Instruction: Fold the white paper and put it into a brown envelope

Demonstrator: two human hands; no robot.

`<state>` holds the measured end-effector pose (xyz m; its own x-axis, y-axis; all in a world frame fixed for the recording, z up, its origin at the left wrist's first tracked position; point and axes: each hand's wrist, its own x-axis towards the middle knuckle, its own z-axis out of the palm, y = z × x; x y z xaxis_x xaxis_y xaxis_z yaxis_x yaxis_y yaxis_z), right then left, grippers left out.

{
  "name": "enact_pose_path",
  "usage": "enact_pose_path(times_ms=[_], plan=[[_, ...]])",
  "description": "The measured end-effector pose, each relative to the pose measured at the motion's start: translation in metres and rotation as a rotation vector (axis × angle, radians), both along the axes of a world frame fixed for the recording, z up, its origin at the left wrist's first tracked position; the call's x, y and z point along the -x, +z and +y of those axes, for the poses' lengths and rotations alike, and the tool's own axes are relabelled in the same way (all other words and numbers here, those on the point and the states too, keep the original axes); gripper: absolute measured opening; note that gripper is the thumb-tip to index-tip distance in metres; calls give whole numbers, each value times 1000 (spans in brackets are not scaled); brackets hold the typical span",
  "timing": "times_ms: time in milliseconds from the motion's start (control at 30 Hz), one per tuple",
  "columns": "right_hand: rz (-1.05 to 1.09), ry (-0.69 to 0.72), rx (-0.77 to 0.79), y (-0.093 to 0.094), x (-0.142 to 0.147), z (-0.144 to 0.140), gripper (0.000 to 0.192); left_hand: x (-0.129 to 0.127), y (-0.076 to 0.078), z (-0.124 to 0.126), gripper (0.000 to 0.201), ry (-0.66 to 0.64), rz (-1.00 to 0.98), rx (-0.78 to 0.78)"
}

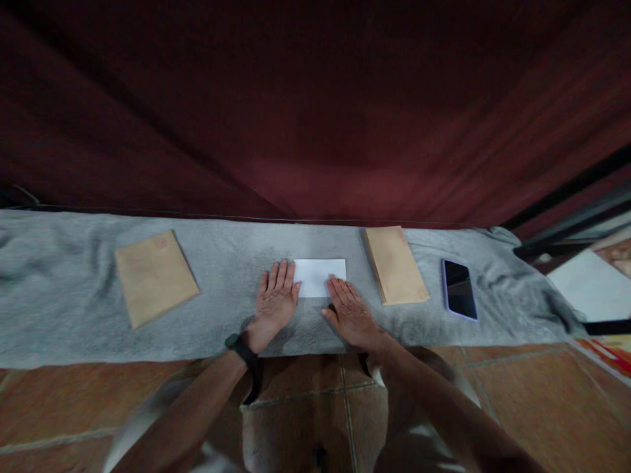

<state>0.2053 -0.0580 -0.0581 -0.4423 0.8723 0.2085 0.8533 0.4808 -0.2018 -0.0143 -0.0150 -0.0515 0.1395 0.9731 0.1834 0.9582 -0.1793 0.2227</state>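
Covering a long low surface, a grey cloth point(73, 289) runs under a dark red curtain point(315, 98), with tiled floor point(59, 401) at its near edge. Left hand point(274, 303) and right hand point(349, 313) lie flat with fingers spread, apart, pressing the white paper point(319, 276) at the cloth's centre, gripping nothing. Bare cloth separates one brown envelope point(154, 276) far left, a brown envelope stack point(395, 264) just right, and a phone point(459, 289) beyond it.

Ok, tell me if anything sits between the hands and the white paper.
Nothing visible does. Both hands lie flat on the grey cloth, the left hand at the paper's left edge and the right hand at its lower right edge. The envelopes and phone lie off to the sides.
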Motion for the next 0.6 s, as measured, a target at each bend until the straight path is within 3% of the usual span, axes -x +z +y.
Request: enact_pose_path(times_ms=[133,300,367,600], plan=[[-29,-5,-22,-2,-3,0,68,-2,7,-4,61,-33,7,-77],[-24,-3,-47,-5,-2,0,63,-23,8,-23,60,-369,-17,-38],[-26,-9,-55,-6,-3,0,63,-28,4,-31,62,-427,-6,-27],[-31,-76,-64,-6,-14,0,60,-17,-2,-39,72,-402,23,-48]])
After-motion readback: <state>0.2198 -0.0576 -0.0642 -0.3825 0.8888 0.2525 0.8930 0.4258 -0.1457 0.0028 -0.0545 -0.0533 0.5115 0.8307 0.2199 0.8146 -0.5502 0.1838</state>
